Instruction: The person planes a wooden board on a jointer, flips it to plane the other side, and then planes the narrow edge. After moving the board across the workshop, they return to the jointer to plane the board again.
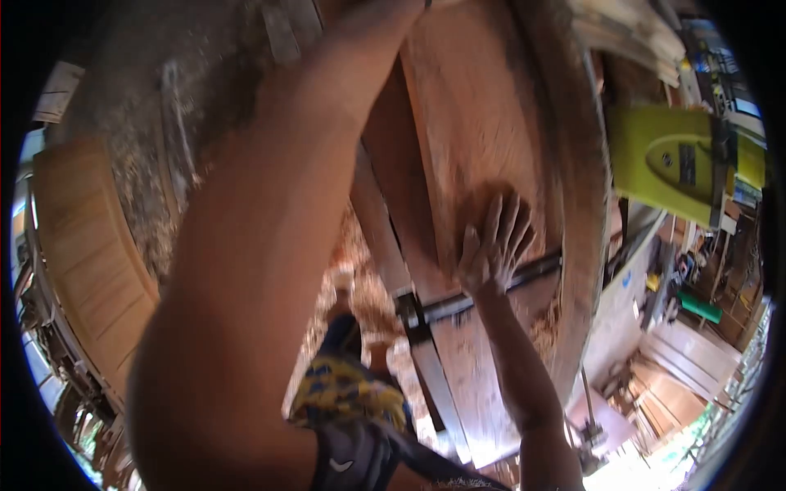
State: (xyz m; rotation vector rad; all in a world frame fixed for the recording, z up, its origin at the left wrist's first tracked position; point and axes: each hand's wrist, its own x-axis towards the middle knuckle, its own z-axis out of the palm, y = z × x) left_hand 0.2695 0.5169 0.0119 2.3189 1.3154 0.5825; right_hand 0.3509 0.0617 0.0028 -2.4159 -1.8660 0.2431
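The machine (661, 155) is yellow-green; the boards (483, 98) reddish-brown.

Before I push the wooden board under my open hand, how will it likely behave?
The wooden board will probably be stiff, since it looks broad and flat. It's likely heavy, being solid-looking timber that runs out of view. It seems unlikely to roll, with its wide face under your right hand.

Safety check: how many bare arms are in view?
2: the left arm, reaching to the top edge, and the right arm, its hand spread on the board. Others may be hidden.
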